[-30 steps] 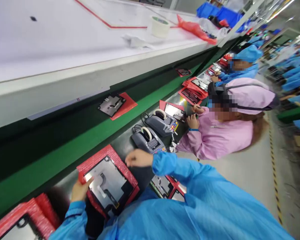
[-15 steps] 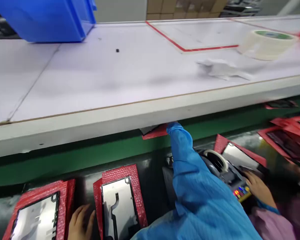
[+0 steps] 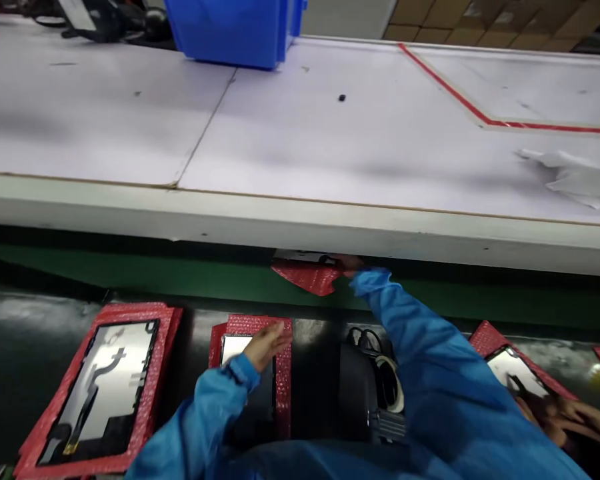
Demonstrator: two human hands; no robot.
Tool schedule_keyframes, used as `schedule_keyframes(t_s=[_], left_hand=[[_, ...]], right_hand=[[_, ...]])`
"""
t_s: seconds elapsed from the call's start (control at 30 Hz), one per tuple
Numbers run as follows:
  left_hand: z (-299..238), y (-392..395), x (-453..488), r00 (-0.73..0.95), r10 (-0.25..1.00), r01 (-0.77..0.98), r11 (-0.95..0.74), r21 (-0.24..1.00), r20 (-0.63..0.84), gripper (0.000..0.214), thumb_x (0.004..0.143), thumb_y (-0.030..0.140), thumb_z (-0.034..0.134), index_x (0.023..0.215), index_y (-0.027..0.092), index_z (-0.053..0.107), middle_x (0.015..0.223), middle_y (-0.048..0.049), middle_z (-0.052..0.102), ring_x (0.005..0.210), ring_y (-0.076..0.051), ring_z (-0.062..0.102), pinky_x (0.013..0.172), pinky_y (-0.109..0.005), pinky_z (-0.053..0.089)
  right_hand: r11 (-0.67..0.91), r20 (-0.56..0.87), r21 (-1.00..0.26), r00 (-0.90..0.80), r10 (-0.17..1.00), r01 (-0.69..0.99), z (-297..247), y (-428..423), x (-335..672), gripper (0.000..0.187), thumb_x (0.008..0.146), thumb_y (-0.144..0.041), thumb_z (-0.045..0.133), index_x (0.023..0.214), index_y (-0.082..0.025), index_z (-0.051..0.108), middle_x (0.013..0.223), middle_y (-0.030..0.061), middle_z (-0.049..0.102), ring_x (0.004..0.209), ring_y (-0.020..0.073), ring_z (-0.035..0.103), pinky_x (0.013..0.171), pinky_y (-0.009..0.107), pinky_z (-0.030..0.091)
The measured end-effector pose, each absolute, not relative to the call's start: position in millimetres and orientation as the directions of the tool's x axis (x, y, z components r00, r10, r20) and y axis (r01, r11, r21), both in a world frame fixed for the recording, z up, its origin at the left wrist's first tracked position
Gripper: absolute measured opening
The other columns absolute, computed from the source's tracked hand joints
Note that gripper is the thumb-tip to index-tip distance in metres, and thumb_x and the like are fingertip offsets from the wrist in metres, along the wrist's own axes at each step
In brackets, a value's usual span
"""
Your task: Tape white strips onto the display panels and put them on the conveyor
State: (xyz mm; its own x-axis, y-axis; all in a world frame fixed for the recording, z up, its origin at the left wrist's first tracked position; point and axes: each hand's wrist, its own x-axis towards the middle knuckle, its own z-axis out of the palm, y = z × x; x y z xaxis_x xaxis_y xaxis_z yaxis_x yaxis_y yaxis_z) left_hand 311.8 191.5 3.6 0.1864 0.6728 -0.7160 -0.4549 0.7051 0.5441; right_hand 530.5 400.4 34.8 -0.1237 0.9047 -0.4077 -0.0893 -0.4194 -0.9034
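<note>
My right hand (image 3: 349, 264) reaches under the white shelf's edge (image 3: 300, 227) onto the green belt (image 3: 130, 273). It grips a red bubble-wrap sleeve (image 3: 307, 275) with a dark panel in it. Only part of that hand shows beyond the blue sleeve, fingers closed on the wrap's corner. My left hand (image 3: 266, 345) hovers with fingers stretched out above a second red-wrapped panel (image 3: 280, 373) lying in front of me. It holds nothing.
Another red-wrapped panel (image 3: 100, 383) lies at the left. A grey tape dispenser (image 3: 380, 393) stands at centre right. A neighbour's hand (image 3: 570, 420) rests on a panel (image 3: 510, 367) at right. A blue bin (image 3: 235, 30) and crumpled white paper (image 3: 570, 177) sit on the white shelf.
The view has swung left. My right hand has taken hold of the wrapped panel on the belt. My left hand has lifted from beside the near panel to above it.
</note>
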Motion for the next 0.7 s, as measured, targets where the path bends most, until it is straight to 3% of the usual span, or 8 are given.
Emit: schedule_keyframes(t_s=[0.07,0.17,0.27,0.37,0.43,0.5,0.57,0.7], left_hand=[[12,212,323,0.264,0.609,-0.570,0.724,0.388,-0.748,0.067,0.064,0.070,0.068,0.097,0.012,0.063,0.109,-0.0181,0.067,0.110,-0.029,0.061,0.103,-0.040,0.042],[25,223,320,0.226,0.779,-0.788,0.499,0.360,-0.585,0.076,0.074,0.077,0.049,0.112,0.012,0.060,0.119,-0.0177,0.064,0.120,-0.032,0.055,0.104,-0.046,0.042],[32,211,294,0.021,0.831,-0.819,0.333,0.467,-0.557,0.066,0.071,0.062,0.067,0.111,0.010,0.062,0.110,-0.0161,0.069,0.115,-0.033,0.058,0.098,-0.047,0.047],[35,184,252,-0.291,0.707,-0.744,0.256,0.617,-0.644,0.056,0.061,0.040,0.080,0.104,0.009,0.063,0.095,-0.0126,0.072,0.104,-0.032,0.064,0.091,-0.044,0.051],[42,163,222,-0.388,0.714,-0.704,0.179,0.688,-0.583,0.057,0.057,0.037,0.082,0.104,0.010,0.064,0.095,-0.0111,0.073,0.102,-0.031,0.065,0.091,-0.043,0.050],[53,139,193,-0.407,0.781,-0.650,0.117,0.750,-0.474,0.060,0.053,0.037,0.083,0.103,0.010,0.065,0.095,-0.0106,0.073,0.102,-0.031,0.065,0.093,-0.043,0.049],[65,114,166,-0.392,0.843,-0.582,0.083,0.809,-0.369,0.061,0.050,0.038,0.085,0.100,0.010,0.067,0.094,-0.0107,0.074,0.103,-0.032,0.064,0.095,-0.044,0.047],[77,67,109,-0.303,0.898,-0.506,0.131,0.853,-0.318,0.059,0.051,0.041,0.085,0.098,0.010,0.068,0.097,-0.0114,0.073,0.105,-0.032,0.062,0.098,-0.044,0.045]], right_hand=[[-0.475,-0.463,-0.871,-0.114,0.879,-0.124,43,369,500,0.015,0.070,-0.024,0.070,0.084,-0.018,0.066,0.076,0.0037,0.073,0.087,0.0233,0.069,0.080,0.037,0.055],[-0.487,-0.472,-0.847,-0.121,0.873,-0.212,59,295,463,0.029,0.061,-0.028,0.077,0.085,-0.017,0.066,0.080,0.0034,0.073,0.079,0.0225,0.069,0.071,0.035,0.056],[-0.510,-0.491,-0.858,-0.196,0.849,-0.058,79,223,455,0.039,0.056,-0.041,0.081,0.082,-0.017,0.065,0.076,0.0024,0.071,0.066,0.0177,0.065,0.060,0.030,0.052],[-0.493,-0.596,-0.795,-0.306,0.742,0.353,94,195,468,0.045,0.053,-0.055,0.080,0.067,-0.017,0.061,0.055,0.0016,0.063,0.050,0.0147,0.056,0.048,0.027,0.044],[-0.350,-0.515,-0.782,-0.219,0.829,0.517,101,201,471,0.049,0.051,-0.062,0.077,0.063,-0.019,0.058,0.054,0.0023,0.060,0.051,0.0154,0.056,0.048,0.028,0.042],[-0.129,-0.224,-0.827,-0.110,0.968,0.548,105,212,454,0.052,0.052,-0.066,0.074,0.071,-0.020,0.060,0.067,0.0044,0.064,0.063,0.0171,0.059,0.057,0.029,0.045],[0.053,-0.041,-0.857,-0.171,0.984,0.512,106,216,418,0.055,0.054,-0.067,0.072,0.082,-0.021,0.062,0.077,0.0048,0.066,0.071,0.0175,0.059,0.062,0.030,0.046],[-0.033,-0.227,-0.915,-0.447,0.865,0.401,92,189,322,0.053,0.056,-0.070,0.067,0.073,-0.020,0.060,0.057,-0.0012,0.058,0.052,0.0126,0.050,0.052,0.027,0.040]])
